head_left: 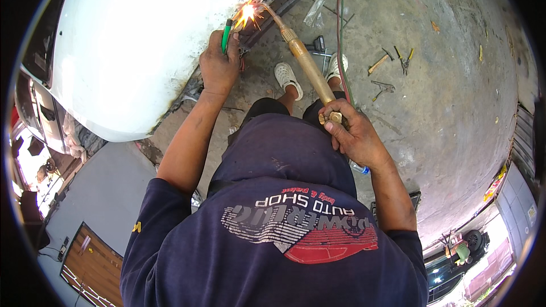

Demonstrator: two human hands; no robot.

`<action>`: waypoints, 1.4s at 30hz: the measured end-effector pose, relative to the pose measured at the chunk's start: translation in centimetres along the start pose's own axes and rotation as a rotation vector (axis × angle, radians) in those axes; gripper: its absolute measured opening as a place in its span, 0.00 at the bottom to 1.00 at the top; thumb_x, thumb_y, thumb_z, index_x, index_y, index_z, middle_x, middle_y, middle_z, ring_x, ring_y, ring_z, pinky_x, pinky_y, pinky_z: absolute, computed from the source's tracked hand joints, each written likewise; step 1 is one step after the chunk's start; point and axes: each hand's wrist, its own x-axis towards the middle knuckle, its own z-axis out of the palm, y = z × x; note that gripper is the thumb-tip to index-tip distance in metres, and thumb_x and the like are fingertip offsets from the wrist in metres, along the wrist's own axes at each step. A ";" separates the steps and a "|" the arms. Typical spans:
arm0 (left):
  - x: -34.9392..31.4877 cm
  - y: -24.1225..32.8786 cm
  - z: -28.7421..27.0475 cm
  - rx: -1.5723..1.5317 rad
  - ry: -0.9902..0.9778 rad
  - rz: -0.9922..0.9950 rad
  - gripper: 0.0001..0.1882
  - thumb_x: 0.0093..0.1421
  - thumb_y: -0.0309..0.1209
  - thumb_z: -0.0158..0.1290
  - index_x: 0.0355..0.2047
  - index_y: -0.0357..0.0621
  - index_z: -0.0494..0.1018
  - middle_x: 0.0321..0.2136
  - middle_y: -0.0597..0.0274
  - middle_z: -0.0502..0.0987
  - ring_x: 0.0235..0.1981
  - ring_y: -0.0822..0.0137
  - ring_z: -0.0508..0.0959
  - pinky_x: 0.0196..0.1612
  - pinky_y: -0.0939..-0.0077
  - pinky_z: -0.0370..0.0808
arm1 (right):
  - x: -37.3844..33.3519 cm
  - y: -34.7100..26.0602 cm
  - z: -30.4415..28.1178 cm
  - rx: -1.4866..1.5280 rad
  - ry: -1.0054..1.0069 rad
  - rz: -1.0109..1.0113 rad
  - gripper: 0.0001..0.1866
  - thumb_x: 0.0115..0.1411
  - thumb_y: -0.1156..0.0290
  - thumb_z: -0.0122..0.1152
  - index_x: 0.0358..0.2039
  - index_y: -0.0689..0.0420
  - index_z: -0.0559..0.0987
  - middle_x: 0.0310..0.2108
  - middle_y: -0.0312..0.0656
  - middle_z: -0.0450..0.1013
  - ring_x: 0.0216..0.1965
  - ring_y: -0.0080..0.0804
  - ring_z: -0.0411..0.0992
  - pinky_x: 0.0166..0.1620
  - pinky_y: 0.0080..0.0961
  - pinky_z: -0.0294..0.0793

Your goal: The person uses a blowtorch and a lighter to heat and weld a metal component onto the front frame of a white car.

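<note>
My right hand (358, 136) is closed around the valve end of a long brass gas torch (307, 63). The torch points up and left, its thin bent nozzle reaching the edge of a white car body panel (142, 40). A bright flame with orange sparks (248, 12) bursts at that edge, where the paint is scorched brown. My left hand (220, 63), just below the sparks, grips a green-handled tool (226, 36) with a black end; its working end cannot be made out. The glare hides the metal right at the flame.
A dark metal frame (284, 10) runs beside the panel. Red and green hoses (340, 23) cross the concrete floor. To the right lie a hammer (380, 62), yellow-handled pliers (405, 61) and locking pliers (383, 88). A clear plastic bag (314, 11) lies near the frame, beyond my feet.
</note>
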 end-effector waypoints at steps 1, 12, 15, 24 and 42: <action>0.0 0.1 0.0 -0.011 0.001 0.001 0.12 0.77 0.41 0.59 0.45 0.45 0.77 0.21 0.46 0.81 0.26 0.39 0.85 0.31 0.48 0.80 | 0.0 0.0 0.0 0.003 -0.002 0.001 0.11 0.77 0.66 0.65 0.55 0.51 0.76 0.34 0.35 0.74 0.26 0.22 0.73 0.32 0.27 0.75; 0.1 -0.4 0.2 -0.003 -0.002 -0.023 0.11 0.76 0.40 0.59 0.46 0.45 0.78 0.25 0.43 0.83 0.29 0.36 0.85 0.33 0.46 0.81 | 0.1 0.2 0.1 0.016 0.002 -0.007 0.11 0.77 0.67 0.65 0.55 0.52 0.76 0.35 0.36 0.75 0.26 0.22 0.73 0.32 0.27 0.75; 0.1 -0.6 0.3 -0.016 0.000 -0.005 0.11 0.76 0.39 0.60 0.46 0.45 0.79 0.26 0.42 0.83 0.29 0.35 0.85 0.33 0.46 0.81 | 0.2 0.4 0.2 0.009 0.008 -0.039 0.11 0.78 0.67 0.63 0.57 0.52 0.77 0.33 0.32 0.74 0.25 0.19 0.72 0.28 0.22 0.73; 0.0 -0.7 0.3 0.004 -0.010 -0.021 0.11 0.76 0.39 0.60 0.47 0.46 0.79 0.26 0.42 0.83 0.29 0.35 0.85 0.32 0.46 0.81 | 0.2 0.7 0.3 -0.003 0.014 -0.053 0.12 0.78 0.67 0.63 0.58 0.52 0.78 0.33 0.31 0.74 0.25 0.17 0.72 0.26 0.19 0.73; 0.2 0.2 -0.1 -0.013 -0.023 0.014 0.10 0.78 0.38 0.58 0.45 0.44 0.78 0.20 0.52 0.81 0.23 0.48 0.86 0.30 0.53 0.80 | 0.0 0.5 0.6 0.019 0.019 -0.015 0.11 0.78 0.68 0.64 0.57 0.51 0.77 0.31 0.32 0.72 0.25 0.20 0.71 0.29 0.24 0.73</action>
